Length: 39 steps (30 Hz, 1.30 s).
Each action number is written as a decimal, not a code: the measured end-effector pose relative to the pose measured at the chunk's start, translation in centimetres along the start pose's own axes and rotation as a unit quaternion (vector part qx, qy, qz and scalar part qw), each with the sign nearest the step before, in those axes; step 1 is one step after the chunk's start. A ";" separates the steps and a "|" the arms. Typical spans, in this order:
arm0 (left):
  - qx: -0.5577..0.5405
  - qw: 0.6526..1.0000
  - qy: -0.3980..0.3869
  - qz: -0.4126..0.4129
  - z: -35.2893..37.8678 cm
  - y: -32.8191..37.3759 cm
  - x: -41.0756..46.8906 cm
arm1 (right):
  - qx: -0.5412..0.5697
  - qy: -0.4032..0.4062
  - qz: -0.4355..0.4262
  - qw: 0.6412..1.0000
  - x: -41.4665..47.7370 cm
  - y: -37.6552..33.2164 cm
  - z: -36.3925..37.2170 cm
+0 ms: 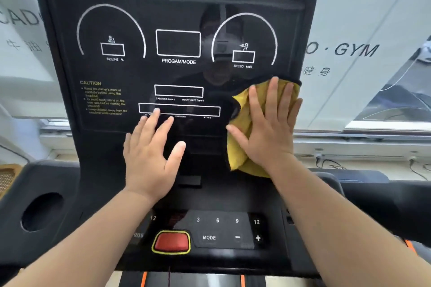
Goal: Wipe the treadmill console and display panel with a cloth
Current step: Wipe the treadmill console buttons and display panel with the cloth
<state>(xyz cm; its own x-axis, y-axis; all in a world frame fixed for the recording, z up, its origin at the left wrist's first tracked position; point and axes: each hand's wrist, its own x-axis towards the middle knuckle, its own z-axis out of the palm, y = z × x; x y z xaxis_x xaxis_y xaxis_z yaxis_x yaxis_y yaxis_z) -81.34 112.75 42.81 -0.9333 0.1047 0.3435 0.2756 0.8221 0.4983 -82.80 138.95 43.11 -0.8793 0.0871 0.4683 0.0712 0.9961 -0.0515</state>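
Two bare forearms reach up from the bottom edge over the treadmill console (233, 261). Between them sit a red stop button (171, 241) ringed in yellow and a keypad (224, 230) marked MODE, minus and plus. A round cup holder (42, 211) is sunk into the console's left wing. Farther up, the left hand (149, 158) lies open with fingers spread flat on the lower part of the black display panel (116, 72). The right hand (268, 128), also open and flat, presses a yellow cloth (240, 147) against the panel's lower right edge. Behind hangs a pale wall banner (354, 50) reading GYM.
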 end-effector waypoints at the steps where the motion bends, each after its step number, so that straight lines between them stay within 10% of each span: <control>1: -0.003 1.000 0.011 -0.006 -0.4 0.2 0.4 | -0.005 0.011 -0.016 1.000 1.5 0.0 -0.7; 8: -0.022 0.998 0.044 -0.031 -2.3 1.7 2.2 | -0.071 0.053 -0.112 0.990 8.5 -2.4 -4.4; 15: -0.030 0.998 0.043 -0.032 -1.3 2.1 2.1 | -0.128 0.050 -0.393 0.909 2.2 1.6 -0.1; 30: 0.013 0.999 0.046 -0.016 -0.6 1.4 3.5 | -0.087 0.076 -0.064 0.991 12.8 0.2 -7.5; 39: 0.023 0.999 0.042 -0.020 -0.3 1.6 3.8 | -0.076 0.058 -0.243 0.965 3.9 0.5 -1.7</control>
<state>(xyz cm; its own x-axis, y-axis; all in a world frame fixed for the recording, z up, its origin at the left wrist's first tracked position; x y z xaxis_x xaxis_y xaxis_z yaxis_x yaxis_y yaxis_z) -84.33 114.29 45.18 -0.9199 0.0249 0.3913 0.2256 0.8497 0.4766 -85.38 139.79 46.39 -0.7683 -0.3989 0.5005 -0.2600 0.9091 0.3255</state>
